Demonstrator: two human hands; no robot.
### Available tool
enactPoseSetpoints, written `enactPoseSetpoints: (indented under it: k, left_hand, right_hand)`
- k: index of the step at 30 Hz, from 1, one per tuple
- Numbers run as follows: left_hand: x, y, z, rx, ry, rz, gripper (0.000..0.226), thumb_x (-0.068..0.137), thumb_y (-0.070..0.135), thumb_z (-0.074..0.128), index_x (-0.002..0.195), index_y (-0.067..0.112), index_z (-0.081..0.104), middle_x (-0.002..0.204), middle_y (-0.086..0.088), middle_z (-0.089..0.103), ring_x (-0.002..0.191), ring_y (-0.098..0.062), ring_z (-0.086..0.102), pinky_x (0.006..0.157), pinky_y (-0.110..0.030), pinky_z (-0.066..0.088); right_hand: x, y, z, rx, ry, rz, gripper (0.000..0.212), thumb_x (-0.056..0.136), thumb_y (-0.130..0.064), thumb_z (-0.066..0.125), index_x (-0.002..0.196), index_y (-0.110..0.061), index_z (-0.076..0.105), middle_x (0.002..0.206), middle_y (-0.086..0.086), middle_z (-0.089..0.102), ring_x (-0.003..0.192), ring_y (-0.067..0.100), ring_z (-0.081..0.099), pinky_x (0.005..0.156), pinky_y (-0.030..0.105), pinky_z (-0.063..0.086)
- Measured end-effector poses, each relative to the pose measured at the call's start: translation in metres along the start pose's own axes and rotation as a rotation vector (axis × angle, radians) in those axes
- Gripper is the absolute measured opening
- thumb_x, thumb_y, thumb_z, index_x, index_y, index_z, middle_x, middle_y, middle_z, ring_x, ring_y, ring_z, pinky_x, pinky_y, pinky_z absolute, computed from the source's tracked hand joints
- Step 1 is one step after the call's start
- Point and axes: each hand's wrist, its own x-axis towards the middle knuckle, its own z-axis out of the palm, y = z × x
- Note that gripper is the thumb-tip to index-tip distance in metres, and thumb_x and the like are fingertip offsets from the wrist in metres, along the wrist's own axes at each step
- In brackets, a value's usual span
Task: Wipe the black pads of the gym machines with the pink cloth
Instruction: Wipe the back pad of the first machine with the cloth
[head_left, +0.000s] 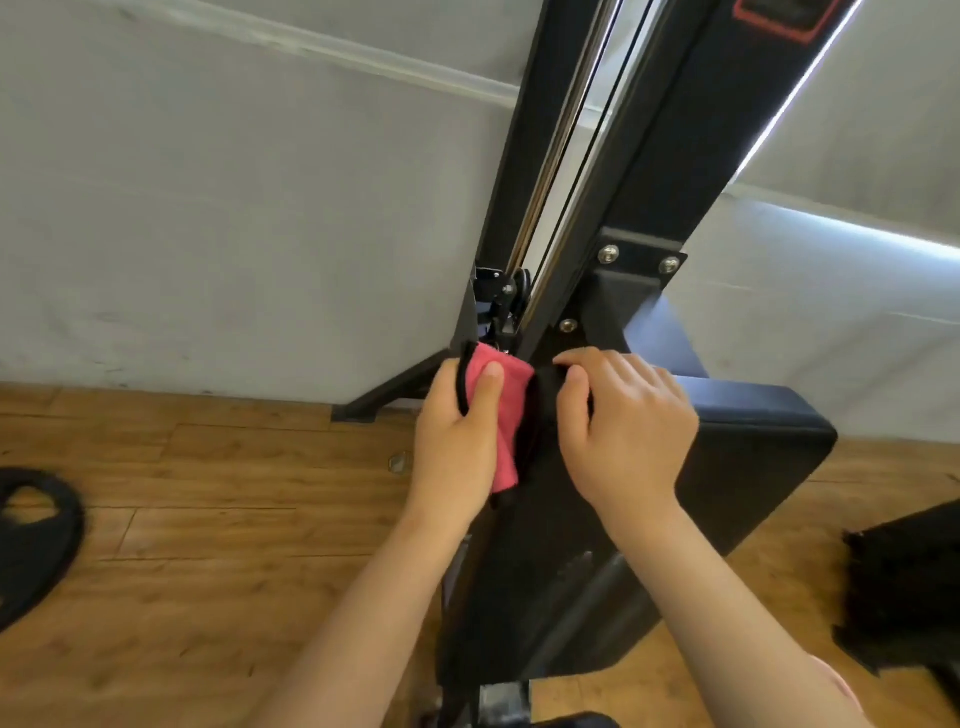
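Observation:
A pink cloth (503, 415) is folded over a black strap-like handle at the foot of a black gym machine. My left hand (457, 441) grips the cloth and the handle, thumb pressed on the pink fabric. My right hand (623, 426) holds the black handle part just to the right, fingers curled over its top. Under my right hand lies a black seat pad (727, 483), tilted down toward me. A long black upright pad or panel (691, 135) rises behind it.
The machine's steel guide rods and cable (566, 130) run up against a grey wall (234, 208). A black weight plate (31, 540) lies on the wooden floor (234, 519) at the left. Another black object (904, 587) sits at the right edge.

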Motion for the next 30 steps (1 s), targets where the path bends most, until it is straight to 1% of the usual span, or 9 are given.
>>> enactPoseSetpoints:
  k: [3,7,9,12,15,18,23,27,30]
  left_hand:
    - [0.008,0.009,0.007,0.002,0.038,0.042,0.013,0.095,0.040,0.049,0.098,0.029,0.056,0.095,0.001,0.063,0.086,-0.009,0.062,0.076,-0.029,0.055]
    - [0.016,0.022,0.022,0.203,0.065,0.191,0.015,0.096,0.035,0.049,0.097,0.021,0.057,0.081,0.006,0.058,0.069,0.000,0.058,0.058,-0.013,0.045]
    - [0.017,0.023,0.029,0.355,0.110,0.245,0.016,0.097,0.035,0.047,0.099,0.022,0.055,0.080,0.007,0.057,0.067,-0.002,0.057,0.056,-0.014,0.044]
    - [0.014,0.021,0.034,0.437,0.165,0.294,0.012,0.098,0.037,0.044,0.096,0.025,0.049,0.078,0.008,0.055,0.065,-0.004,0.056,0.057,-0.018,0.046]
    - [0.010,0.016,0.034,0.431,0.190,0.330,0.013,0.097,0.039,0.043,0.092,0.027,0.046,0.074,0.008,0.053,0.061,-0.004,0.055,0.053,-0.017,0.045]
    - [0.008,0.009,0.031,0.353,0.182,0.346,0.018,0.095,0.042,0.040,0.093,0.025,0.048,0.074,0.007,0.055,0.062,-0.005,0.057,0.055,-0.024,0.052]
    - [0.003,-0.006,0.026,0.269,0.184,0.358,0.033,0.090,0.050,0.035,0.098,0.022,0.050,0.076,0.006,0.058,0.064,-0.006,0.059,0.058,-0.029,0.054]
    - [-0.006,-0.028,0.021,0.244,0.191,0.300,0.050,0.084,0.061,0.031,0.101,0.019,0.052,0.075,0.007,0.056,0.065,-0.007,0.058,0.057,-0.027,0.051]
    - [-0.010,-0.043,0.019,0.230,0.193,0.229,0.035,0.086,0.047,0.035,0.100,0.020,0.053,0.077,0.007,0.057,0.067,-0.008,0.060,0.058,-0.027,0.053]
  right_hand:
    - [-0.001,0.001,0.003,0.000,0.039,-0.020,0.033,0.095,-0.022,0.042,0.086,-0.017,0.073,0.077,-0.004,0.069,0.068,0.014,0.062,0.061,0.028,0.041]
    - [-0.002,0.002,0.005,-0.016,0.085,-0.041,0.034,0.093,-0.022,0.040,0.079,-0.016,0.071,0.073,-0.003,0.067,0.065,0.015,0.059,0.060,0.030,0.041]
    - [-0.003,0.002,0.007,-0.014,0.112,-0.041,0.036,0.094,-0.022,0.039,0.076,-0.016,0.071,0.071,-0.003,0.066,0.064,0.014,0.059,0.060,0.030,0.042]
    - [-0.004,0.003,0.009,-0.013,0.142,-0.044,0.037,0.095,-0.022,0.040,0.075,-0.016,0.071,0.070,-0.003,0.067,0.064,0.013,0.061,0.060,0.031,0.045]
    - [-0.003,0.003,0.010,-0.019,0.148,-0.052,0.037,0.095,-0.022,0.040,0.075,-0.017,0.071,0.070,-0.005,0.067,0.064,0.012,0.060,0.060,0.031,0.044]
    - [-0.003,0.003,0.010,-0.031,0.145,-0.057,0.038,0.095,-0.023,0.039,0.075,-0.018,0.071,0.070,-0.006,0.066,0.063,0.011,0.059,0.059,0.030,0.043]
    - [-0.004,0.003,0.009,-0.036,0.149,-0.063,0.039,0.096,-0.025,0.038,0.082,-0.020,0.074,0.075,-0.008,0.069,0.066,0.008,0.060,0.062,0.025,0.039]
    - [-0.005,0.003,0.011,-0.031,0.167,-0.055,0.040,0.097,-0.025,0.037,0.086,-0.020,0.075,0.075,-0.006,0.069,0.066,0.007,0.060,0.063,0.021,0.033]
    - [-0.005,0.003,0.011,-0.029,0.171,-0.046,0.040,0.097,-0.026,0.037,0.086,-0.020,0.075,0.075,-0.006,0.069,0.066,0.008,0.059,0.063,0.021,0.034]
